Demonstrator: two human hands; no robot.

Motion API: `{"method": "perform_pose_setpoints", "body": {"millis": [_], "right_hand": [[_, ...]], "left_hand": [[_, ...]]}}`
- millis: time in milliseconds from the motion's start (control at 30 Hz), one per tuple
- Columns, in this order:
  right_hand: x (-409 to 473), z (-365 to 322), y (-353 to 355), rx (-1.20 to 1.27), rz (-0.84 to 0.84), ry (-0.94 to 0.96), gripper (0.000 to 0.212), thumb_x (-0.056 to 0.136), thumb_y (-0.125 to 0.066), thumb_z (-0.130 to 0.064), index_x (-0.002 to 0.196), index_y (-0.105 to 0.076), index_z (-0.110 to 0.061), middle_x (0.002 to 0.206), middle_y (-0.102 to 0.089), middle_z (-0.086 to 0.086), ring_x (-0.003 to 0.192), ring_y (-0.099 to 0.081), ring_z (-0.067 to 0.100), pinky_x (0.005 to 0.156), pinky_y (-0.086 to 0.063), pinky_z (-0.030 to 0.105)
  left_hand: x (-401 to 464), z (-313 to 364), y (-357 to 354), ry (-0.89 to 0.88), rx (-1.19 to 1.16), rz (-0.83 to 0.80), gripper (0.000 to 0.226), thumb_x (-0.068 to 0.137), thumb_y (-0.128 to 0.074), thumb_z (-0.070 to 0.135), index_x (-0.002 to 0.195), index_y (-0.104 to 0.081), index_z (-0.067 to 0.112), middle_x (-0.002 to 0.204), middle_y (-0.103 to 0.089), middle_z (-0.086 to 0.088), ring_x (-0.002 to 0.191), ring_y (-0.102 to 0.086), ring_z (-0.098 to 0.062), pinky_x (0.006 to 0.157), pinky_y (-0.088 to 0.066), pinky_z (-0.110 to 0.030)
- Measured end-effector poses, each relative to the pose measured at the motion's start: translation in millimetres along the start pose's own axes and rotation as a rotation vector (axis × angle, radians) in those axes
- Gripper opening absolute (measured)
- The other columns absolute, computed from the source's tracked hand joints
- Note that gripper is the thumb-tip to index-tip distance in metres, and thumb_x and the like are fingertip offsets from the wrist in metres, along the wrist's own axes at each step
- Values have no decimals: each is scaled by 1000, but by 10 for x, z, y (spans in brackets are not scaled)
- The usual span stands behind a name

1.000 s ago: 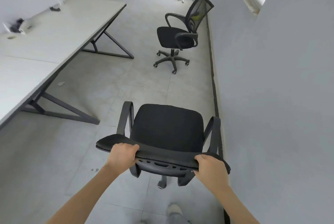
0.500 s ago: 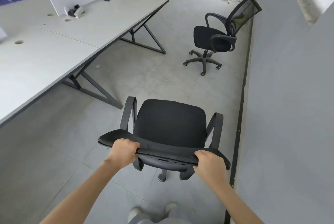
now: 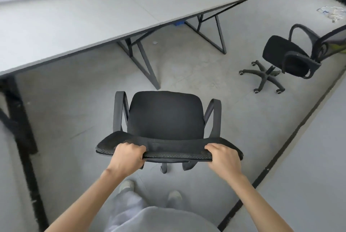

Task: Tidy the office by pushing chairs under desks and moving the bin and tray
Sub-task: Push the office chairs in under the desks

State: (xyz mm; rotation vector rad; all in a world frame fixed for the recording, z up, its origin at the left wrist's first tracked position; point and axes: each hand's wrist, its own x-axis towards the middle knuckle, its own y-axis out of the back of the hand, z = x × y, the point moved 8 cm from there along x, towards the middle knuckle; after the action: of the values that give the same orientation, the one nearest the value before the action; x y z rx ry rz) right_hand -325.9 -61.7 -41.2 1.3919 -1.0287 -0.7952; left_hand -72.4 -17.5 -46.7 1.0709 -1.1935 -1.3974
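Now both hands grip the top edge of the near chair (image 3: pixel 164 115)'s backrest: left hand (image 3: pixel 127 156) and right hand (image 3: pixel 223 158) w/ fingers curled over it. It stands on open floor, seat facing the desk (image 3: pixel 78 18) far left, apart from it. 2nd chair (image 3: pixel 288 57) sits far right, approx. by the wall, partly cut off.

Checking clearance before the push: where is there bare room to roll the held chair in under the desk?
Bare floor lies between the held chair and the desk, left of its angled legs. It is crowded rightward, by the second chair.
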Motion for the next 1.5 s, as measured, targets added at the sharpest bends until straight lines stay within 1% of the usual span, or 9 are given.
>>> {"method": "perform_pose_setpoints", "body": {"millis": [100, 167, 267, 567, 767, 1000, 1300, 1400, 1500], "right_hand": [[144, 49, 28, 26, 16, 132, 29, 61, -40, -26, 66, -68, -20, 66, -70, -8, 58, -66, 15, 38, -45, 24], [243, 89, 13, 43, -22, 205, 18, 59, -56, -18, 71, -70, -18, 73, -72, -5, 64, -68, 17, 43, -48, 26], [401, 118, -32, 67, -80, 322, 37, 43, -78, -5, 78, -72, -15, 82, -74, -2, 71, -70, 19, 52, -52, 28], [972, -46, -9, 42, -147, 660, 42, 39, -82, -8, 78, -73, -22, 82, -74, -8, 71, -71, 15, 50, -51, 23], [1246, -306, -37, 84, -119, 727, 30, 50, -61, -22, 77, -73, -21, 81, -74, -8, 70, -71, 15, 50, -50, 23], [1539, -869, -235, 92, -123, 694, 34, 58, -54, -28, 85, -72, -22, 80, -74, -2, 70, -69, 26, 55, -46, 29], [1734, -2169, -545, 30, -177, 688, 22, 78, -63, -32, 93, -67, -17, 89, -71, 0, 81, -65, 28, 56, -32, 26], [1798, -2626, -601, 19, -147, 643, 19, 69, -72, -30, 78, -67, -14, 72, -69, 2, 65, -64, 28, 50, -30, 23], [1831, -3096, -620, -13, -118, 565, 36, 45, -85, -23, 51, -51, -14, 46, -56, -1, 39, -54, 24, 43, -17, 16]], "left_hand": [[-211, 125, -31, 129, 20, 16, 46, 21, -82, 11, 36, -39, 17, 26, -39, -1, 22, -35, -23, 51, 4, -10], [-330, 225, -26, 199, 20, 40, 42, 25, -82, 11, 38, -42, 14, 27, -41, 0, 23, -37, -24, 49, 1, -9], [-487, 365, -85, 273, 30, 33, 37, 34, -81, 13, 42, -45, 13, 30, -44, 0, 25, -41, -27, 41, -16, -13], [-603, 647, -91, 305, 37, 61, 37, 45, -84, 17, 50, -47, 15, 39, -48, 3, 33, -47, -16, 31, -29, -20], [-558, 429, -53, 373, 43, 85, 38, 44, -85, 19, 50, -48, 15, 40, -49, 3, 34, -49, -17, 31, -33, -20], [-670, -230, 68, 451, 43, 126, 34, 49, -85, 17, 59, -53, 11, 48, -54, 2, 43, -55, -22, 35, -38, -22], [-1052, -1712, 236, 583, 51, 67, 26, 63, -79, 18, 83, -65, 10, 71, -67, -4, 67, -64, -28, 52, -49, -32], [-1135, -2297, 321, 574, 38, 69, 21, 68, -74, 18, 87, -66, 12, 75, -67, -4, 72, -63, -29, 55, -48, -33], [-1199, -2900, 370, 553, 55, 43, 20, 71, -71, 20, 91, -67, 14, 81, -69, -4, 80, -64, -27, 59, -51, -34]]}}
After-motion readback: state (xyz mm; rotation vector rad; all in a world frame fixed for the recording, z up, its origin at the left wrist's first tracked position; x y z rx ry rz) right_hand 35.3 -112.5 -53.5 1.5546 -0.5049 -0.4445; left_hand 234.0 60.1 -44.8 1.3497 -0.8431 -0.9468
